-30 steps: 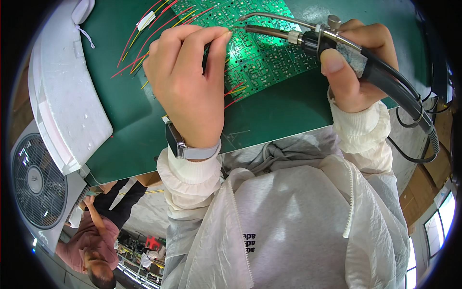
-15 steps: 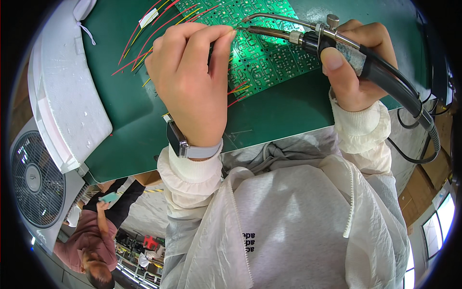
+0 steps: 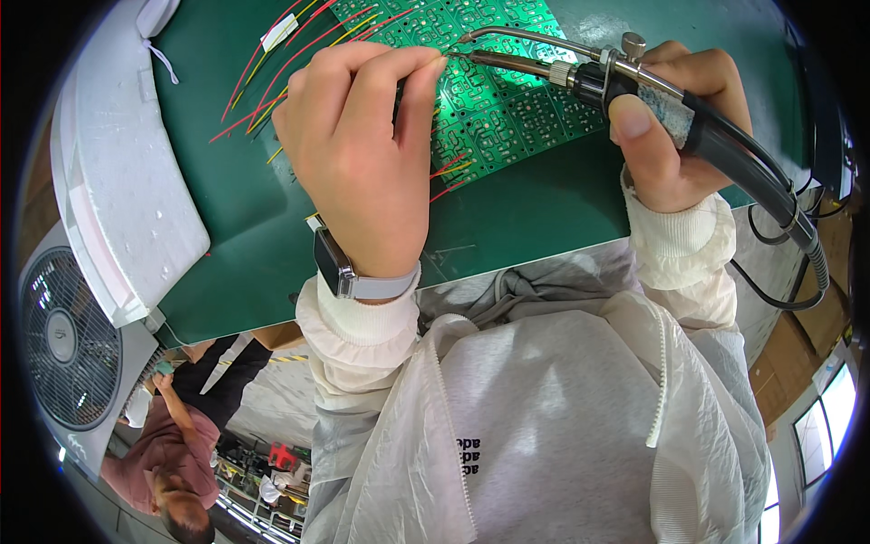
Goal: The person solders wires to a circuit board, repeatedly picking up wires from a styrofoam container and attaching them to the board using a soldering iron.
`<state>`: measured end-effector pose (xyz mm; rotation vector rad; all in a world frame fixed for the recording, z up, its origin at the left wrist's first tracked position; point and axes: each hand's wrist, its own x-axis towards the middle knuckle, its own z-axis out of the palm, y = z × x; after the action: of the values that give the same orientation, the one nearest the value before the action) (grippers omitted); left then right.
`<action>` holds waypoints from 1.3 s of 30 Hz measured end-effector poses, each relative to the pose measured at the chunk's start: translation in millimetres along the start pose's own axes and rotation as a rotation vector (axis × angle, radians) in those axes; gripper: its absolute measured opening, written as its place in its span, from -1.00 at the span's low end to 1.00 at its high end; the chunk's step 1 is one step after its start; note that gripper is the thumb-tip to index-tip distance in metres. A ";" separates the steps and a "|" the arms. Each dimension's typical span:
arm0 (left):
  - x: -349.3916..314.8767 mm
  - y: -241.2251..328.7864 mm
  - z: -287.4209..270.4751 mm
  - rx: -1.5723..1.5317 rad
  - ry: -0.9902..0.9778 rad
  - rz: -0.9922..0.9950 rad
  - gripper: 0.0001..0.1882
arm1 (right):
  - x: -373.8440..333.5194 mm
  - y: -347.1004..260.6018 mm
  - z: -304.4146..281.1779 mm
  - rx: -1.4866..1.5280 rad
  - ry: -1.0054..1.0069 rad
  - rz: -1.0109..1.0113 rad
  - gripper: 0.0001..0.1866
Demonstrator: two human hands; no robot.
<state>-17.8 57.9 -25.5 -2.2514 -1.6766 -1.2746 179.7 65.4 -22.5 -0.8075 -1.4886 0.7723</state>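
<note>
My right hand (image 3: pixel 666 163) is closed round the grip of a soldering iron (image 3: pixel 594 77) fitted with a curved metal solder-feed tube (image 3: pixel 535 36). The iron's tip meets a green circuit board (image 3: pixel 507 122) right beside my left fingertips. My left hand (image 3: pixel 362 154) is pinched, thumb against finger, on what looks like the thin dark end of a wire just above the board. Most of that wire is hidden by the hand. Red and yellow wires (image 3: pixel 281 77) fan out left of the board, and a few more wire ends (image 3: pixel 451 168) stick out by its near edge.
A green-topped table (image 3: pixel 535 213) carries the board. White foam (image 3: pixel 136 172) stands at the left, with a grey fan (image 3: pixel 68 331) beyond it. The iron's black cable (image 3: pixel 816 254) loops down at the right. A person (image 3: pixel 172 444) is at the lower left.
The iron and my right hand have shifted very slightly to the right. My left hand stays almost still. The person at the lower left has moved an arm, with a pale green thing, leftward.
</note>
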 end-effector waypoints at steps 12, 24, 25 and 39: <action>-0.9 -1.3 1.4 0.018 0.008 0.005 -0.86 | 0.6 -0.9 -1.9 -0.030 -0.044 -0.017 -0.70; 0.2 -2.4 2.9 0.043 0.031 0.062 -0.85 | 1.8 -1.6 -3.8 -0.132 -0.053 -0.047 -0.69; 0.2 -1.6 2.4 0.049 0.021 0.061 -0.85 | 1.0 -0.4 -4.5 -0.134 -0.050 -0.048 -0.69; 7.7 12.1 -23.2 0.124 -0.074 0.050 -0.82 | 16.3 -6.3 1.5 -0.192 0.343 0.201 -0.84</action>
<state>-20.6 47.5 -0.5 -2.2786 -1.6619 -1.0582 177.2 75.7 -8.5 -1.1859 -1.1955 0.6062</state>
